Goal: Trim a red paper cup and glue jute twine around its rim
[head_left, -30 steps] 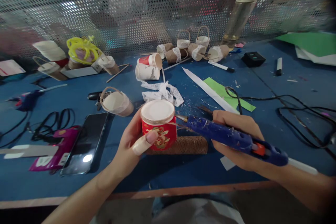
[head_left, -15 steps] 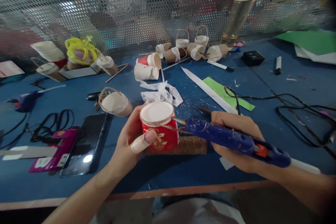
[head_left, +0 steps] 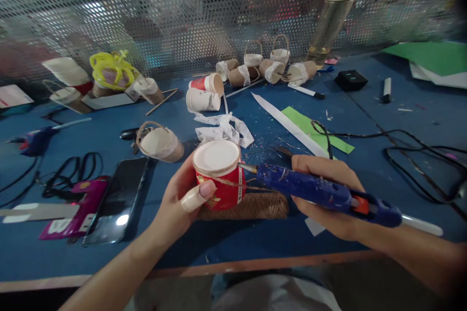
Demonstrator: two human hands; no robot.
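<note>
My left hand [head_left: 184, 192] is closed round a red paper cup [head_left: 228, 189], thumb pressed on its side. The cup's white round end faces up, and thin brown twine [head_left: 233, 183] runs round its upper edge, with a strand trailing across the side. My right hand [head_left: 328, 189] grips a blue hot glue gun [head_left: 302, 183] with a white glue stick [head_left: 423, 225] out of its back. The metal nozzle is at the twine near the cup's right edge; whether it touches is hard to tell. Behind the cup lies a roll of brown twine [head_left: 264, 205].
A twine-wrapped basket [head_left: 162, 145], white lace [head_left: 224, 129] and paper cups [head_left: 204, 100] lie beyond my hands. Several small baskets [head_left: 273, 70] stand by the mesh screen. A phone [head_left: 116, 199] and second glue gun [head_left: 38, 141] are left; a black cable [head_left: 397, 150] loops right.
The red cup has turned in my left hand: its gold print has shifted left and a white printed strip shows. The glue gun has moved slightly left with it.
</note>
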